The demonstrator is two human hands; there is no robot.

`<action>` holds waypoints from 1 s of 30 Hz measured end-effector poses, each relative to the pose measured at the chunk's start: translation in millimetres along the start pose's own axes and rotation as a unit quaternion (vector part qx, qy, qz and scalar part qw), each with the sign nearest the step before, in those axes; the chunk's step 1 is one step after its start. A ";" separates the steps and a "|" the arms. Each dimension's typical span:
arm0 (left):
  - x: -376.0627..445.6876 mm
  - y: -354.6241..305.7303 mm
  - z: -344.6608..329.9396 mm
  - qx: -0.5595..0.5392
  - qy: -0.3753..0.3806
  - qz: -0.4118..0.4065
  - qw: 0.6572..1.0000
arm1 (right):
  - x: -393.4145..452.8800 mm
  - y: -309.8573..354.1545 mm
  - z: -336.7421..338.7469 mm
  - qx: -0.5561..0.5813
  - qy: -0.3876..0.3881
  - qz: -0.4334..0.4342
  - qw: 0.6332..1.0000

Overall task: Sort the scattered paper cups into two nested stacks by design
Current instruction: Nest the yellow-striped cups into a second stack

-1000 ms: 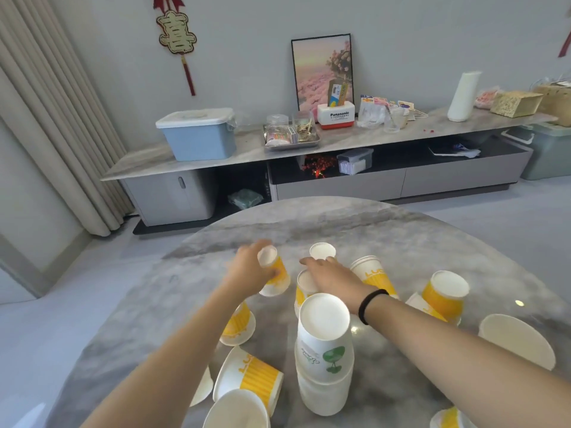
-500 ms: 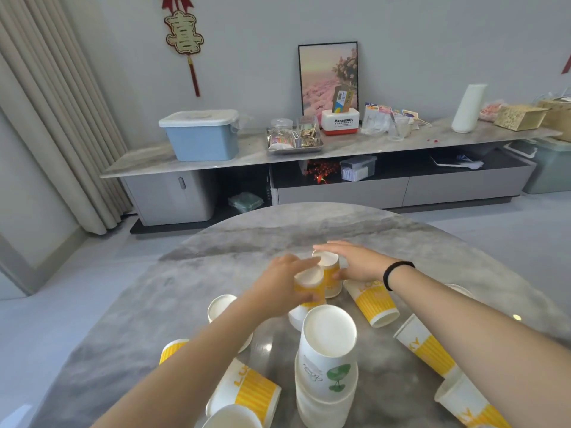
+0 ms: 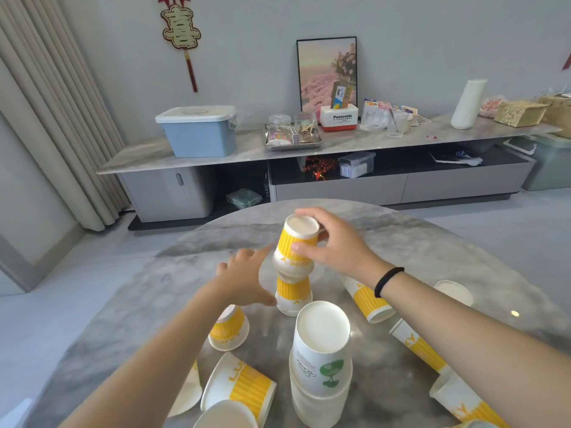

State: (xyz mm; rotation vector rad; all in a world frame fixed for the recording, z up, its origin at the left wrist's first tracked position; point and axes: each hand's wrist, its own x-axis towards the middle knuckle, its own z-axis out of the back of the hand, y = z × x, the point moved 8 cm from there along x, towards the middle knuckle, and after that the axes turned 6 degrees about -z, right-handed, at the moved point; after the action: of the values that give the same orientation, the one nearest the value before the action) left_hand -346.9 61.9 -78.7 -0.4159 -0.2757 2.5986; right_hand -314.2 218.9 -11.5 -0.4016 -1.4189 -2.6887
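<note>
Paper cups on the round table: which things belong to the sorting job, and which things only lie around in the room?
Part of the job:
- yellow striped stack, held by the right hand; left hand open beside it
- green-print stack
- loose yellow cups on the table

Just lying about:
- blue box
- framed picture
- metal tray
- white roll
</note>
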 end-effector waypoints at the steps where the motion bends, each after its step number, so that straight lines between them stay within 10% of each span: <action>1: -3.7 11.0 0.2 0.076 0.023 0.041 0.996 | -1.1 -0.6 -12.2 -0.032 0.033 0.000 0.999; 6: -23.8 39.8 -19.1 0.053 0.091 0.122 0.987 | -15.4 -39.5 -54.6 -0.131 0.147 -0.077 0.977; 15: -38.4 -3.3 82.8 -0.319 -0.288 0.007 0.903 | -24.0 -61.2 -38.2 -0.091 0.149 -0.131 0.976; 20: -13.5 -49.4 59.7 -0.222 -0.213 -0.054 0.950 | -28.7 -63.2 17.2 -0.308 -0.040 -0.125 0.942; 25: 17.4 -58.0 -4.5 -0.118 -0.093 -0.052 0.987 | -48.7 -101.2 26.3 -0.478 0.061 -0.267 0.834; 30: 15.7 -48.4 -22.0 -0.248 -0.111 -0.052 0.961 | -56.9 -121.5 22.4 -0.391 0.087 -0.303 0.865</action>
State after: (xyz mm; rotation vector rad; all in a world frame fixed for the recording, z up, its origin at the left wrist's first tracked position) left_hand -331.4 113.9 -90.1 -0.2642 -1.0098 2.4508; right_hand -277.7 303.3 -111.7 0.3295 -0.3516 -3.6019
